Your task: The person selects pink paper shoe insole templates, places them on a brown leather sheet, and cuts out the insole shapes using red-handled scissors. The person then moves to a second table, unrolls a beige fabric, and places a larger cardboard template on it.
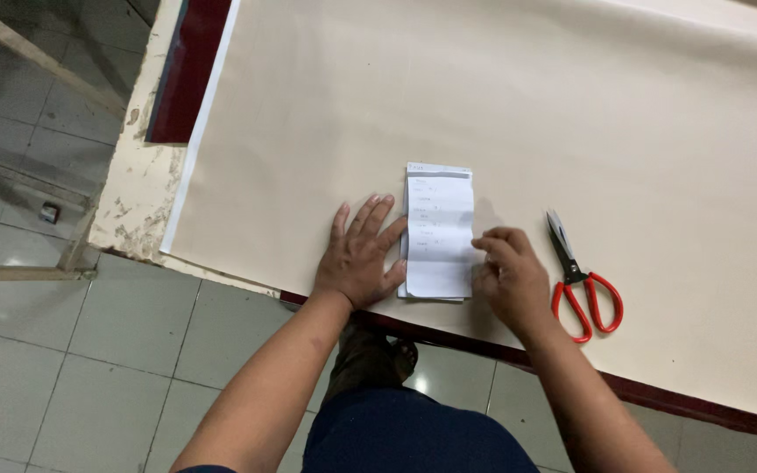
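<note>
Fingers (492, 245) pinch folded paper (438, 232); left hand (359, 258) flat beside.

This looks like a cutting room in a tailoring or upholstery workshop. A wide sheet of beige material (519, 114) is spread flat over a big surface (137, 188) whose pale edge is chipped and stained, with a dark red layer (187, 70) showing beneath the sheet. Red-handled scissors (582, 278) lie on the beige sheet beside a folded white paper slip (438, 232). The floor (63, 342) is plain grey tile, and a rough wooden frame (19, 44) stands at the left.
</note>
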